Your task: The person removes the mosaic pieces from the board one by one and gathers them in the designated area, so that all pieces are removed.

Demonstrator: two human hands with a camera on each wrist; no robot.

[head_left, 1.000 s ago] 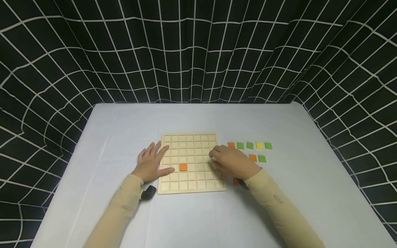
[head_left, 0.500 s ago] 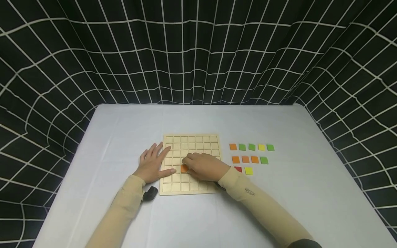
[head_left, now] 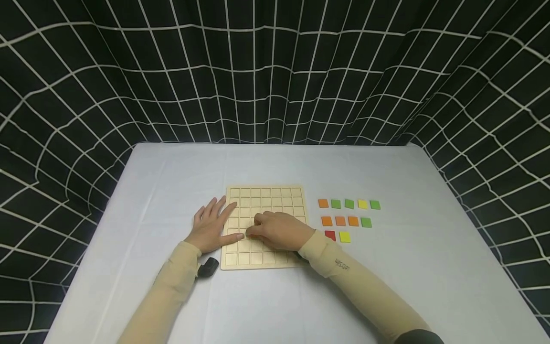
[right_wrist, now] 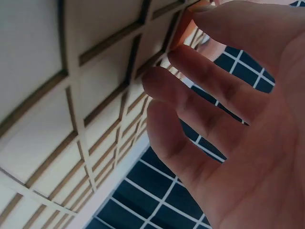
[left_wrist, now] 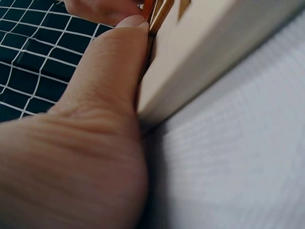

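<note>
A square wooden grid board (head_left: 237,258) lies on the white table. My left hand (head_left: 207,231) rests with spread fingers on its left edge, the thumb reaching onto the squares. Over the board's middle, my right hand (head_left: 277,231) curls its fingers and pinches an orange square tile (right_wrist: 182,29) between thumb and fingertips. The tile is at the grid surface in the right wrist view; in the head view my fingers hide it. A sliver of orange tile (left_wrist: 148,7) also shows in the left wrist view, near my left thumb (left_wrist: 112,62).
Right of the board lie rows of loose tiles: several orange and green, a red tile (head_left: 330,235), a yellow tile (head_left: 344,237) and another yellow tile (head_left: 363,204). Black curtains (head_left: 266,71) with white grid lines surround the table (head_left: 172,172).
My right hand has moved left from the board's right edge to its middle, where the orange tile lay in view; the fingers now cover it. My left hand stays in place.
</note>
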